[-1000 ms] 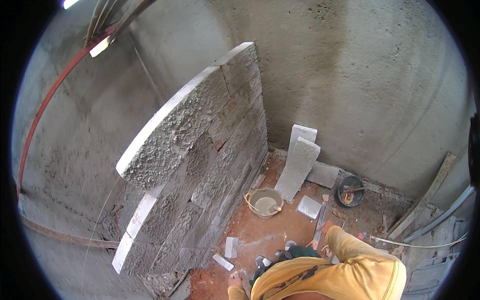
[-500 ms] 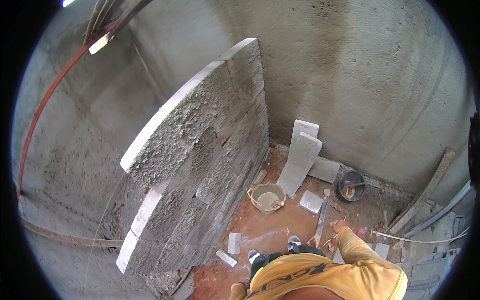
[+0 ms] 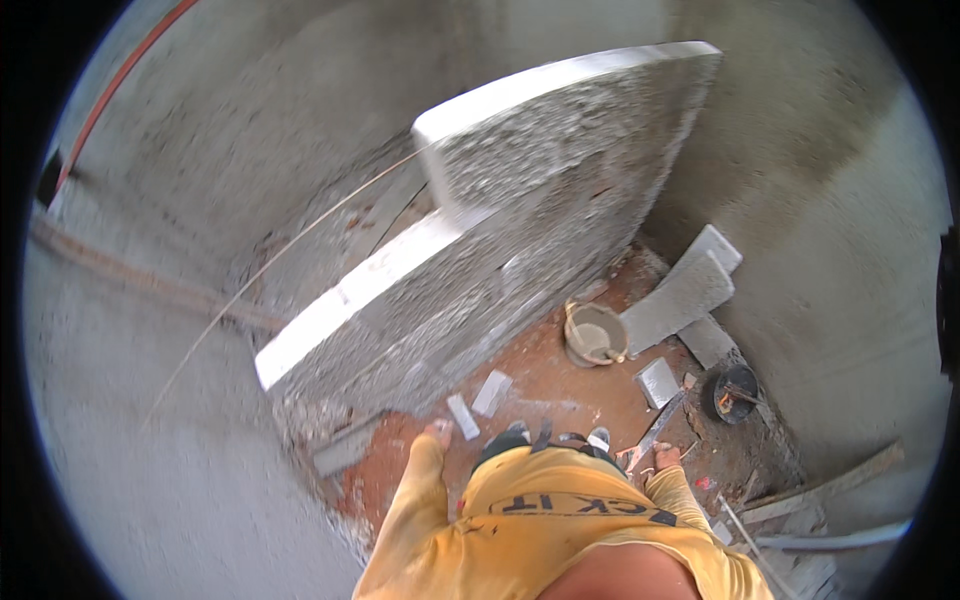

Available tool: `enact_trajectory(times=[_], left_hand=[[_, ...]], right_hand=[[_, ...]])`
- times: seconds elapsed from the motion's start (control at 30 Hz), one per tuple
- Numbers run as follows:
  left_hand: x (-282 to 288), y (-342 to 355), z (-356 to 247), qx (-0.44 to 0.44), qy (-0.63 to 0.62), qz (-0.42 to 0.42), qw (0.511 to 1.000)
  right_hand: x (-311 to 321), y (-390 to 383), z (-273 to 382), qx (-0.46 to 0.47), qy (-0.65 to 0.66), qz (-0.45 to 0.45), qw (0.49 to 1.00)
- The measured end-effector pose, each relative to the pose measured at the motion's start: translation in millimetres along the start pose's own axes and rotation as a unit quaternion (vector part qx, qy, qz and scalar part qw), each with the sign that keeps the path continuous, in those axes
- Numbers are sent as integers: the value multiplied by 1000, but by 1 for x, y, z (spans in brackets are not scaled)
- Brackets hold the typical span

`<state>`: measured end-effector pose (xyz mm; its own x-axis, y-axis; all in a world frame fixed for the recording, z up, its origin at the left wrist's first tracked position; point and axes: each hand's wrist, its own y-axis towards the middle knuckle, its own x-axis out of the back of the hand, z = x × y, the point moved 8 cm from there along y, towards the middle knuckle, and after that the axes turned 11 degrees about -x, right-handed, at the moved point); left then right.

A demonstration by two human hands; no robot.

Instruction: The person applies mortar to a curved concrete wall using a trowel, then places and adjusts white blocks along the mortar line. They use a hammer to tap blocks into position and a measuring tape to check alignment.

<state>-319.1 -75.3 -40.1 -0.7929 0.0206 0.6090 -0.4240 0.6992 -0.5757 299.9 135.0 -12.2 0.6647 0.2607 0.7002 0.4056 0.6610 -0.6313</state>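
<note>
Standing across the upper middle, a partition [image 3: 540,190] of rough grey blocks divides the space, its white top edge stepping down toward the left. A thin pale line [image 3: 290,265], cord or rod, runs from that step toward the left wall. On the near side, at the partition's foot, a bucket [image 3: 576,349] holds grey mix. Just right of it, a long slab [image 3: 685,300] leans against others in the corner. Nearer lie a square pale block [image 3: 658,383] and a black tub [image 3: 713,402] with tools inside. A board [image 3: 840,485] and a pale pipe [image 3: 840,538] lie at lower right.

The person, in a yellow shirt [image 3: 560,510], looks down. The left hand [image 3: 437,430] is beside two small white blocks [image 3: 463,416] on the ground; whether its grip is apart or together, I cannot tell. The right hand [image 3: 667,457] is just beside a long flat tool [image 3: 660,425], which slants between it and the square block; that grip is too small to read.

The floor [image 3: 560,390] is reddish earth, dusted white in patches. Bare grey walls [image 3: 840,190] enclose it, stained darker at upper right; a red pipe [image 3: 120,80] curves at upper left.
</note>
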Motion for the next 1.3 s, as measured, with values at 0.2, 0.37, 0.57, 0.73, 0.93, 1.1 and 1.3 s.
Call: enact_trajectory(times=[0.2, 0.37, 0.57, 0.73, 0.93, 1.1, 1.3], left_hand=[[18, -10, 11, 44, -113, -61, 991], [5, -39, 62, 3, -141, -102, 985], [-60, -82, 183, 134, -101, 45, 985], [-81, -92, 213, 189, -91, 170, 963], [17, -20, 102, 48, 4, 78, 996], [43, 34, -6, 29, -96, 11, 995], [-31, 72, -109, -1, -19, 90, 996]], right_hand=[[-45, 36, -39, 46, 69, 83, 993], [-39, -8, -28, 96, -22, 108, 989], [14, -69, 59, 100, -72, -6, 992], [25, -99, 63, -6, 30, 116, 993], [17, -94, -102, -124, -62, -34, 990], [1, -151, -230, -289, 103, -30, 951], [-15, -209, -336, -404, 145, -63, 901]])
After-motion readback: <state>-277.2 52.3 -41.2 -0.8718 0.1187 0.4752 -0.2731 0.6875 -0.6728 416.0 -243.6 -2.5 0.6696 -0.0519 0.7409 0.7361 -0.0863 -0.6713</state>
